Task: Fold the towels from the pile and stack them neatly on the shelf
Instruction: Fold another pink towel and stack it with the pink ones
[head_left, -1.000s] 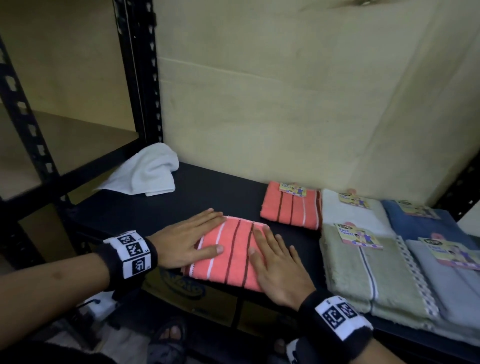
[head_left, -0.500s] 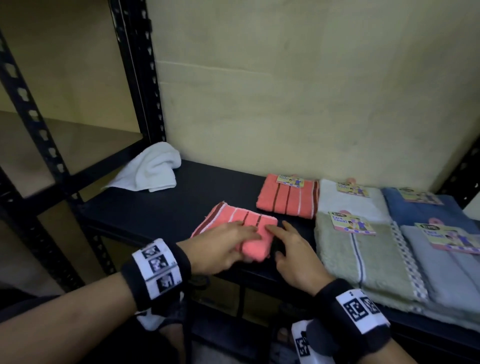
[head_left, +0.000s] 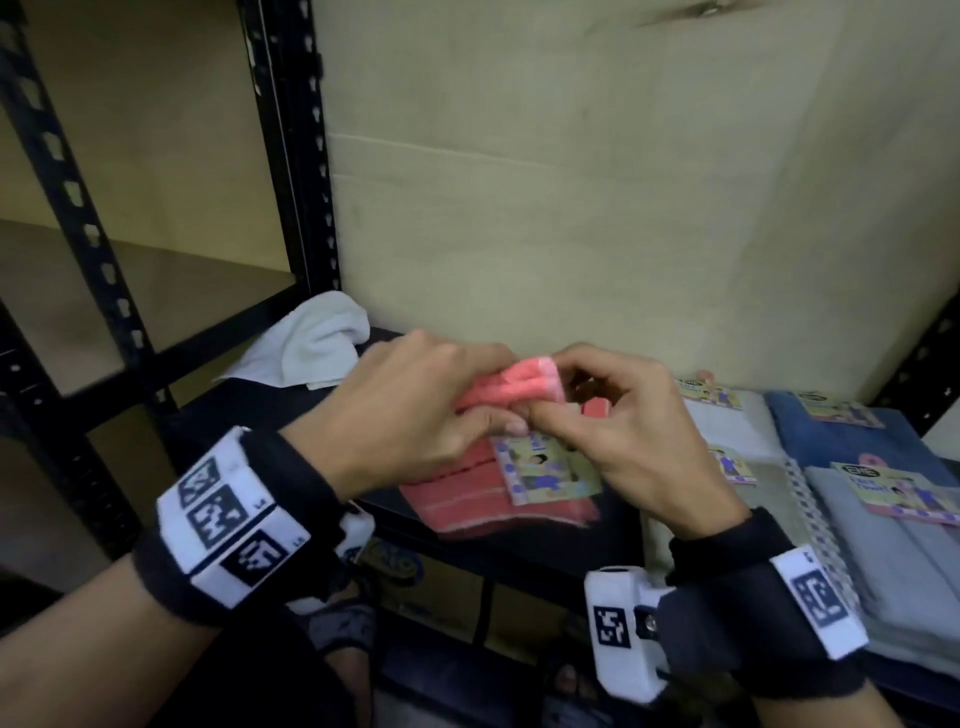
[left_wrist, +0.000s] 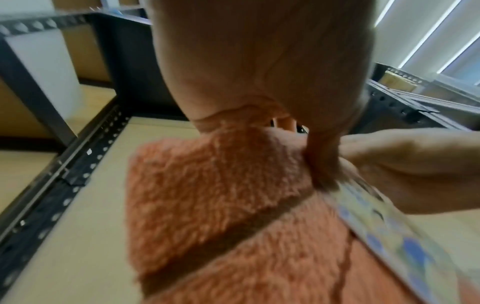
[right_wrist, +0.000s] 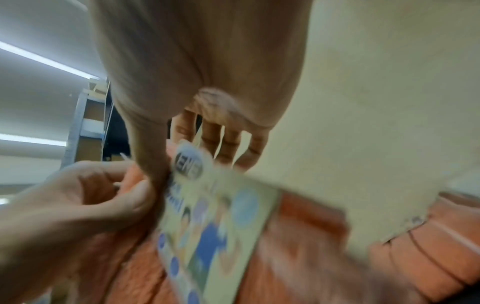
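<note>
A folded coral towel with dark stripes (head_left: 470, 491) hangs above the front of the black shelf (head_left: 270, 410), held at its top edge. My left hand (head_left: 488, 415) pinches that edge from the left, and my right hand (head_left: 566, 410) pinches it from the right, thumbs nearly touching. A paper label (head_left: 545, 473) lies against the side of the towel that faces me. In the left wrist view the fuzzy towel (left_wrist: 221, 205) fills the frame below my thumb. The right wrist view shows the label (right_wrist: 215, 216) close up on the towel (right_wrist: 311, 236).
A crumpled white towel (head_left: 311, 343) lies at the shelf's back left. Folded labelled towels fill the right: green (head_left: 769, 499), grey (head_left: 883, 545), blue (head_left: 841, 436), white (head_left: 727, 421). A sliver of another coral towel (head_left: 595, 408) shows behind my right hand. A black upright (head_left: 291, 156) stands left.
The coral towel lay flat under both palms, then both hands took hold of it. It has since come up off the shelf, label side facing me.
</note>
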